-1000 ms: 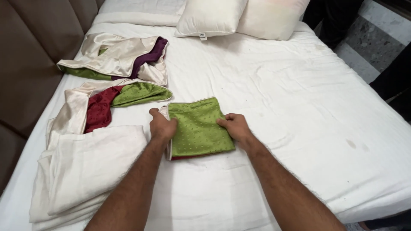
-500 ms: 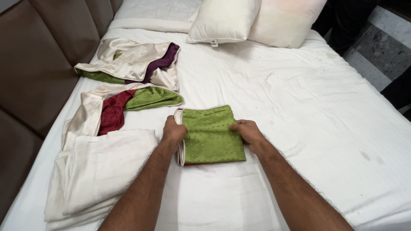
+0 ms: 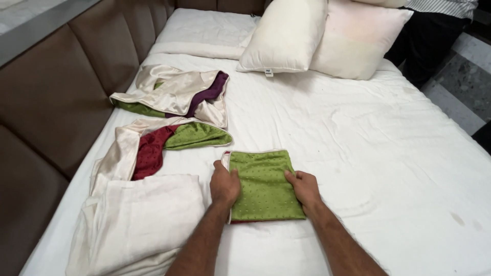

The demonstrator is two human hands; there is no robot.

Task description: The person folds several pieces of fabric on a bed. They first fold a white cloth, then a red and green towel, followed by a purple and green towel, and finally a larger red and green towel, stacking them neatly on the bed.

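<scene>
A bed [image 3: 388, 153] under a white sheet, brown padded headboard [image 3: 61, 102] alongside, pillows [image 3: 286, 36] beyond; a folded green cloth [image 3: 263, 184] lies near the front edge — left hand [image 3: 224, 185] and right hand [image 3: 303, 188] both flat on its sides, fingers loose, gripping nothing.

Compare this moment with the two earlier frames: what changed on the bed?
Little changed. The left hand and right hand stay pressed on the folded green cloth, which keeps its shape and its place beside the white cloth. Only the camera view shifted. The loose satin covers and pillows lie as before.
</scene>
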